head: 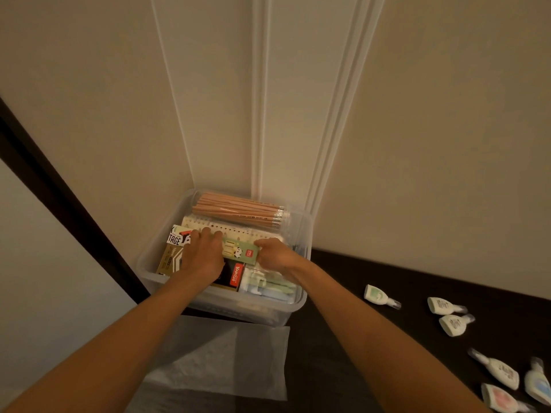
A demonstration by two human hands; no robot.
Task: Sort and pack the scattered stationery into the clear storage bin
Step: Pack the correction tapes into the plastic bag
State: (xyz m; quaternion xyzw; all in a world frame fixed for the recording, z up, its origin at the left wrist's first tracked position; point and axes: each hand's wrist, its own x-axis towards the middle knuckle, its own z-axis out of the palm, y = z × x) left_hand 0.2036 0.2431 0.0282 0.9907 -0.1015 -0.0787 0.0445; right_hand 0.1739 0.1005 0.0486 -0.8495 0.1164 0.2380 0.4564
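Observation:
The clear storage bin (149, 268) stands on the dark table against the wall. Inside it lie a pack of wooden pencils (238, 210) at the back, a spiral notebook (232, 228), a gold box (170, 259), a black-and-red packet (234, 277) and pastel pens (272, 289). Both hands are inside the bin on a light green panda box (238, 248). My left hand (201, 253) grips its left end, fingers curled over the top. My right hand (275, 254) grips its right end.
The bin's translucent lid (220, 357) lies flat on the table in front of the bin. Several white correction-tape dispensers (378, 296) are scattered on the dark table (357, 293) to the right. The wall rises directly behind the bin.

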